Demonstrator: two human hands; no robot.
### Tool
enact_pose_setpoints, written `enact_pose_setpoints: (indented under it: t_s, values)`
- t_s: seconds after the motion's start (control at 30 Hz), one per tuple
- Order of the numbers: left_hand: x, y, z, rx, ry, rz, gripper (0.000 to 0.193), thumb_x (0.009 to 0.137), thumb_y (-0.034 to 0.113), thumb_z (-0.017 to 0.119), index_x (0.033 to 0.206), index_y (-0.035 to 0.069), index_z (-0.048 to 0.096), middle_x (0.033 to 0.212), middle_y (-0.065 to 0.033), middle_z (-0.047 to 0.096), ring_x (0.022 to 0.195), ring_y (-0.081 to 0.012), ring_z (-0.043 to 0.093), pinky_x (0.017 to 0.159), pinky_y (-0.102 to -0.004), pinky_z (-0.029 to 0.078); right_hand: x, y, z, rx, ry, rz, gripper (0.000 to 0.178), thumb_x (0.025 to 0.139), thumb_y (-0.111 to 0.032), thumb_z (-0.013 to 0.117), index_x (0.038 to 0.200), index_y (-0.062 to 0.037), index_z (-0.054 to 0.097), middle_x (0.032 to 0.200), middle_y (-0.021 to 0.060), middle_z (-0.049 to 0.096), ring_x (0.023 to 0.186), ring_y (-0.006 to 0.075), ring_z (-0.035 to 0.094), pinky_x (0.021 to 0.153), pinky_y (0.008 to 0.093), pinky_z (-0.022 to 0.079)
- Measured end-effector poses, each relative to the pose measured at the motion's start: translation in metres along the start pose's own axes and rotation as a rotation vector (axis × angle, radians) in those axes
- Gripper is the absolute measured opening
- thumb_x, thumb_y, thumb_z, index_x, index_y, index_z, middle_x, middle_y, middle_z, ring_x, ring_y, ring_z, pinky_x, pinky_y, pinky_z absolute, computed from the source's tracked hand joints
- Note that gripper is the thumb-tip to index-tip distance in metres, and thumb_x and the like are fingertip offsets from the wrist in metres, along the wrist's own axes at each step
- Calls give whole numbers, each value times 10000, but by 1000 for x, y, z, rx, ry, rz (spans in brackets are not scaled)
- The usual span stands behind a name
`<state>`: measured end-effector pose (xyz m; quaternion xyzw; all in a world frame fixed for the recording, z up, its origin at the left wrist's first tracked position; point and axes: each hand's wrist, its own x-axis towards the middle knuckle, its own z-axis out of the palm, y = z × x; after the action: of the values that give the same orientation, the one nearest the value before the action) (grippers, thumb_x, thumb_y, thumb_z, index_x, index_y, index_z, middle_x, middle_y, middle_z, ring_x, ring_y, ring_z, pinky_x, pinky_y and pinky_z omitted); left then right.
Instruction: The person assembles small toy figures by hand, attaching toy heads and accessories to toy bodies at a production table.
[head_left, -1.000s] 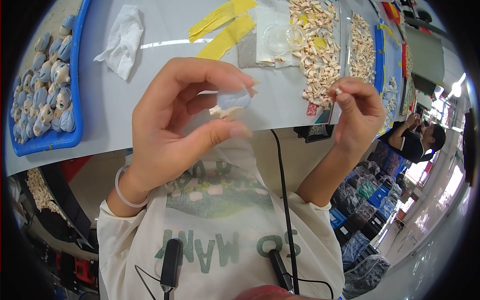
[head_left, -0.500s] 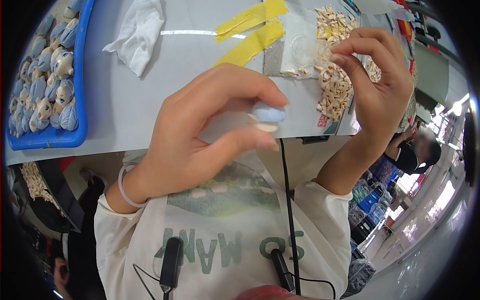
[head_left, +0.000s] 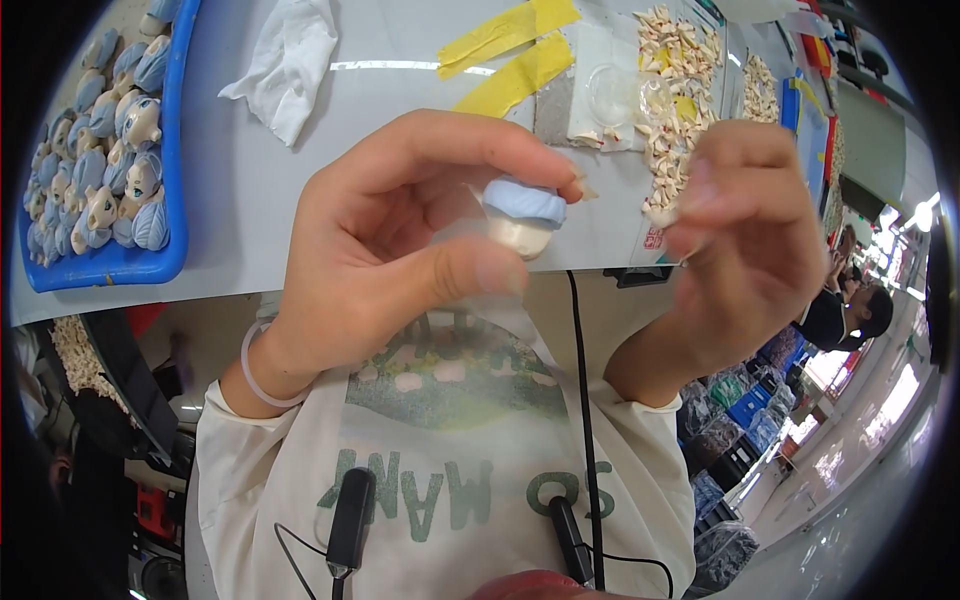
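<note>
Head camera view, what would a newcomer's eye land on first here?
Probably the left hand near the centre, holding a blue-and-cream piece. Next, the bright blue tray at upper left, crowded with blue-haired doll heads, then the heaped small cream pieces at upper right.

Your counter (head_left: 240, 200) has a smooth, pale grey-white top. Take the two yellow tape strips (head_left: 495, 42) as your landmark: they lie flat, slanting and roughly parallel. Left of them you have a crumpled white cloth (head_left: 287, 75), and at the far left of them a blue tray (head_left: 178, 200) with a raised rim. Just right of the strips sits a flat grey patch (head_left: 553, 115), then a white sheet (head_left: 583, 125) beside it. Farther right of the strips, small cream pieces (head_left: 690, 45) spread in a loose, long heap; right of the strips and nearer you shows a red printed mark (head_left: 653, 238).
</note>
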<state>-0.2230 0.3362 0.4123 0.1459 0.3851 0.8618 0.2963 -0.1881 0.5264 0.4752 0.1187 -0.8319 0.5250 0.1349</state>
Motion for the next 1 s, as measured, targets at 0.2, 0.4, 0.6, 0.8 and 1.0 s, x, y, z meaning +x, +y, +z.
enact_pose_setpoints:
  t_s: [0.2,0.4,0.6,0.8,1.0]
  values:
    - [-11,5,18,-117,144,-158,491,685,297,728,1007,13,491,952,-125,538,876,-185,542,766,-275,445,-20,2,28,231,61,78,229,662,-149,718,747,-10,556,770,104,500,723,169,454,661,260,352]
    - [-18,0,15,72,83,-34,477,688,296,724,998,5,508,957,-130,537,913,-201,541,779,-286,443,-28,-1,36,264,89,129,236,639,-123,739,745,-16,556,759,91,495,704,155,445,646,239,343]
    - [-23,-2,12,416,-62,285,385,720,206,687,1004,-3,532,979,-162,540,892,-223,570,761,-288,471,-34,-5,38,163,100,-13,217,607,-62,734,716,-28,549,725,59,469,664,146,432,602,238,339]
    - [-24,0,15,551,-108,328,364,730,178,671,1011,-10,536,986,-171,539,879,-219,576,755,-280,471,-41,-3,41,184,158,-21,221,601,-61,736,727,-30,556,734,59,484,673,148,451,594,234,346]
    - [-25,-6,19,248,-6,112,435,711,253,701,1010,-12,527,971,-141,551,879,-204,569,779,-286,450,-44,-9,36,141,178,55,213,629,-75,727,772,-14,581,759,82,500,698,128,471,601,209,351]
